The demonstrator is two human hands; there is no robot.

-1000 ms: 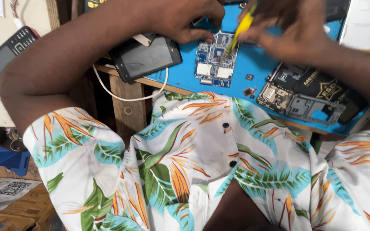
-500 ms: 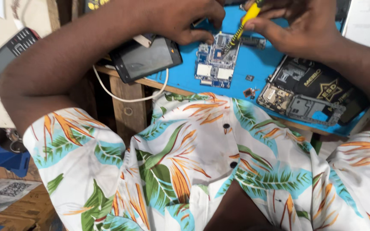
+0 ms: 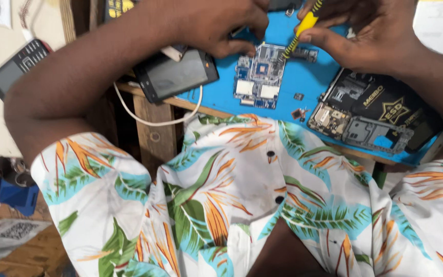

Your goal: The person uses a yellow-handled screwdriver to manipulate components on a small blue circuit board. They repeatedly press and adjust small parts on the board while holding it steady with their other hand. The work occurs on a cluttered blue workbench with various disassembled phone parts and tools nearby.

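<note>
A slim yellow-handled screwdriver (image 3: 299, 32) tilts tip-down onto a small blue circuit board (image 3: 259, 76) lying flat.

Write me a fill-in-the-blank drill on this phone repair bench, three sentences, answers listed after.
1. The right hand grips a screwdriver whose handle is ____ in colour.
2. The blue circuit board lies on a repair mat coloured ____.
3. The left hand rests on the mat just above a black phone, and a ____ cable loops down below that phone.

Missing words: yellow; blue; white
</note>
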